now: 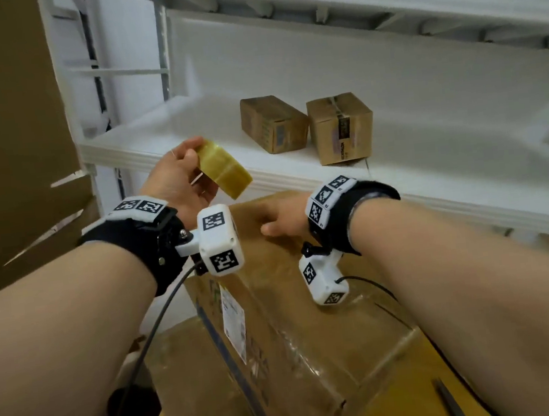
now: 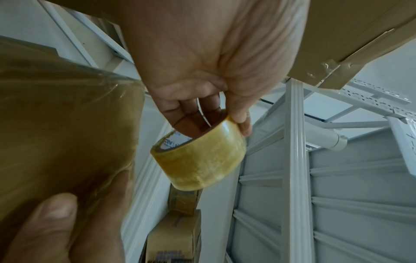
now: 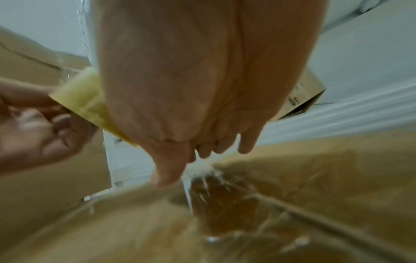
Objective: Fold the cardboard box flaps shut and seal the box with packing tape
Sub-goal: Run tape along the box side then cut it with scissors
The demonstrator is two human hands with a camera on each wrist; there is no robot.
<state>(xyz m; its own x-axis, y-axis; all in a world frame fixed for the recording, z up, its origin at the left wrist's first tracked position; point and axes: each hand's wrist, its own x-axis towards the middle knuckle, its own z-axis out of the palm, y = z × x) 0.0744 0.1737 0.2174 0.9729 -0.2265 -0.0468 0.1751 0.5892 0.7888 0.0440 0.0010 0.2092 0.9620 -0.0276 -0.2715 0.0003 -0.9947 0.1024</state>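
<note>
The box (image 1: 299,324) sits low in front of the person, below a white shelf (image 1: 163,131), with clear tape across its closed top. Two small boxes (image 1: 305,128) stand on the shelf. The right hand (image 1: 286,218) lies on the box's far top edge, fingers extended and pressing down. The left hand (image 1: 175,179) holds the tape roll (image 1: 225,169) above the box, fingers through its core, thumb outside.
</note>
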